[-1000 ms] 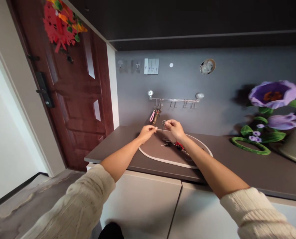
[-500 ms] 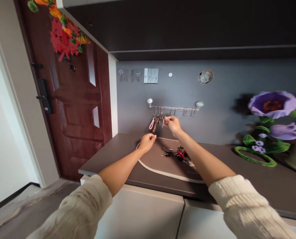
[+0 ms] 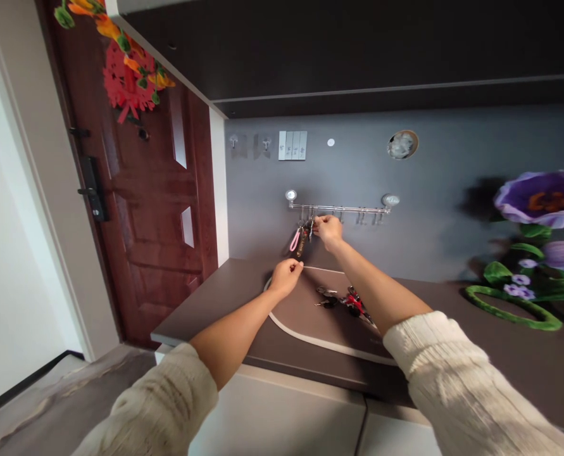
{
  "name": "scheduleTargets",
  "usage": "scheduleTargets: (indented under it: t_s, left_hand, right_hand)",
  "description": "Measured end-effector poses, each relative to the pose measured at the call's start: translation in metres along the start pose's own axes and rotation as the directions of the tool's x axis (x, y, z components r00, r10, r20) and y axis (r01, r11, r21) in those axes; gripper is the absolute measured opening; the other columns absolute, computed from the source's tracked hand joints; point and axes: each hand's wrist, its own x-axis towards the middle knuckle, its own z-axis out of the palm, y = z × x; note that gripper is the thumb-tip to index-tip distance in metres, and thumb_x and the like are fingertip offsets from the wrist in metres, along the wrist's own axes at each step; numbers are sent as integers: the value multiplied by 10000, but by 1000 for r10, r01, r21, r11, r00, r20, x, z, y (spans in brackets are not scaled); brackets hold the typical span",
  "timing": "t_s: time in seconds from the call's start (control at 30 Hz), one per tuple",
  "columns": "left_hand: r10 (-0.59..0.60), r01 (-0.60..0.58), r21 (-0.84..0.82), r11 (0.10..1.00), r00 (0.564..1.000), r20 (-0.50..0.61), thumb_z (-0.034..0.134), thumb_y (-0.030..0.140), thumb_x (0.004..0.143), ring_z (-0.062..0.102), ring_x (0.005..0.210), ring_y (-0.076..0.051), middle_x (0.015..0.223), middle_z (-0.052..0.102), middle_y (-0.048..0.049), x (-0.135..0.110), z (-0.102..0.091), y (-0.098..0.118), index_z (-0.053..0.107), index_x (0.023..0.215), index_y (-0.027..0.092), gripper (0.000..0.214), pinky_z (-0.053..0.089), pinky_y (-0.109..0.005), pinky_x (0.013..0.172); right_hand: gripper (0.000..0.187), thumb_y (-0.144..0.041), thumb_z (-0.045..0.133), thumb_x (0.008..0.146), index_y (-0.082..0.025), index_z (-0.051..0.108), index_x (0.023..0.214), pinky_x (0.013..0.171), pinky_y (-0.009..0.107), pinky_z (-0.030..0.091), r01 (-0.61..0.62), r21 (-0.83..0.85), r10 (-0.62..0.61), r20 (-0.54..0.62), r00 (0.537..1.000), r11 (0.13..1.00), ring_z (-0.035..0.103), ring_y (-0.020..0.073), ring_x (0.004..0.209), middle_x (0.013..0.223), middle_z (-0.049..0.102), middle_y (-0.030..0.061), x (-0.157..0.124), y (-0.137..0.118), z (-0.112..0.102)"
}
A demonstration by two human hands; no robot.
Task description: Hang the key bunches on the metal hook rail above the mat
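Risen since the earlier frame, the right hand reaches the chrome hook rail, its fingers pinching a small key ring just below the rail's left end, beside hanging keys. The left hand sits lower and nearer, fingertips pressed together.

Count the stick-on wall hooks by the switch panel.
2, both on the grey wall, left of the switch panel: one hook farther left, the other hook beside the panel.
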Motion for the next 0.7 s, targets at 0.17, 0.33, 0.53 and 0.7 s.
scheduleTargets:
  t_s: [0.17,0.33,0.53,0.7]
  left_hand:
    - [7,-7,11,1000,1000,-1,435,380,784,469,582,-114,593,548,2,0,1,-2,573,642,155,300,343,-234,575]
    - [3,-3,9,1000,1000,2,442,363,780,456,572,-109,576,523,8,-1,-1,2,554,619,155,286,332,-232,569]
    - [4,-4,1,1000,1000,4,440,359,779,446,565,-106,566,513,12,-1,-2,4,540,602,156,287,324,-232,563]
    - [20,-21,32,999,1000,5,440,352,782,440,565,-102,566,514,11,-1,-2,3,552,608,150,290,319,-225,556]
  right_hand:
    - [229,-360,514,752,-152,583,687,654,289,488,102,-117,-100,16,995,988,596,141,599,584,611,32,13,13,2]
    - [218,-345,507,757,-152,601,716,674,286,475,156,-197,-160,-3,987,968,602,148,626,623,631,50,14,18,0]
    - [201,-321,506,757,-148,607,739,683,278,472,164,-250,-167,10,986,954,609,150,644,651,643,55,9,23,-1]
    - [185,-290,513,749,-139,615,718,674,267,474,154,-269,-164,-15,986,951,613,147,647,645,646,56,6,28,-2]
